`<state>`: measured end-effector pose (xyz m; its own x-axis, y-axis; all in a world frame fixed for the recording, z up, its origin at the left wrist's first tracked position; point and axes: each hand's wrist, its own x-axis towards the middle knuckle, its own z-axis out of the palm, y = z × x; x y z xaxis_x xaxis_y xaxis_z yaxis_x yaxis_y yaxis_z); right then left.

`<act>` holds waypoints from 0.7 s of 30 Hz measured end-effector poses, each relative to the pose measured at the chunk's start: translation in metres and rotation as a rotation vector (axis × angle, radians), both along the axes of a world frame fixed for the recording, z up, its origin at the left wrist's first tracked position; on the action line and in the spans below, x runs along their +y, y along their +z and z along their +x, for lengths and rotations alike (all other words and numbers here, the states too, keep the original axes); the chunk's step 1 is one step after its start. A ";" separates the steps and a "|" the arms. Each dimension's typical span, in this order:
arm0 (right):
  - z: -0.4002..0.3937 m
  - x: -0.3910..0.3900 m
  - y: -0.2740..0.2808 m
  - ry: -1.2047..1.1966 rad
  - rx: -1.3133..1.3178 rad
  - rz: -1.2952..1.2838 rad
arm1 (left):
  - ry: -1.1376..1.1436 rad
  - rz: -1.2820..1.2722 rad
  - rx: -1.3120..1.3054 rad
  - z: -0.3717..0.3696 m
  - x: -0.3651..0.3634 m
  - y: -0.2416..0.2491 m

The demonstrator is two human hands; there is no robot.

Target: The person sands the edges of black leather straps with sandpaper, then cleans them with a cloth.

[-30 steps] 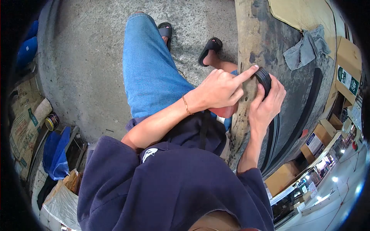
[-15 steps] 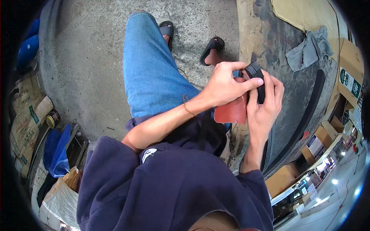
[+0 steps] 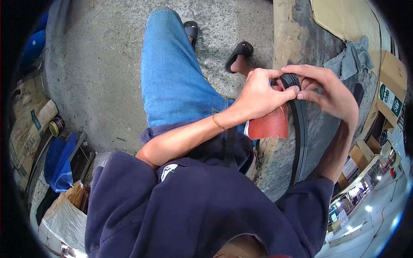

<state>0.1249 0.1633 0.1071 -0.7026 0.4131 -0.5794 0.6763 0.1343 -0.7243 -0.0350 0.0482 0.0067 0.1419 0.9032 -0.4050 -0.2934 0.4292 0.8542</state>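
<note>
My left hand (image 3: 269, 94), a bracelet at its wrist, is closed with thumb and fingers on a black ribbed strip (image 3: 300, 133). The strip bends over at its top between my hands, and its long end runs down along the worn bench. Below my left palm hangs a curved red piece (image 3: 270, 124), pale along its torn-looking edge; the hand covers its upper part. My right hand (image 3: 320, 88) is at the strip's bend from the other side, thumb and forefinger curved around it. Its remaining fingers are curled and partly hidden.
The worn bench (image 3: 292, 41) lies under my hands. On it are a grey rag (image 3: 355, 56) and a cardboard sheet (image 3: 344, 17). Cardboard boxes (image 3: 393, 81) line the right. Sacks (image 3: 32, 124), a small tin (image 3: 56, 126) and a blue sheet (image 3: 60, 163) are at left.
My right hand has shifted from holding the strip's side to its top bend, with the elbow swung outward to the right. My left hand keeps its grip and moves slightly right.
</note>
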 end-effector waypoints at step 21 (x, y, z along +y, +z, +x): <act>0.012 0.009 -0.022 -0.047 0.134 -0.146 | 0.066 0.071 -0.044 0.004 -0.004 -0.004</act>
<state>0.1366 0.1722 0.0853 -0.7593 0.3651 -0.5386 0.5759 -0.0082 -0.8174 -0.0311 0.0441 0.0030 0.0972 0.9373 -0.3347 -0.3566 0.3468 0.8675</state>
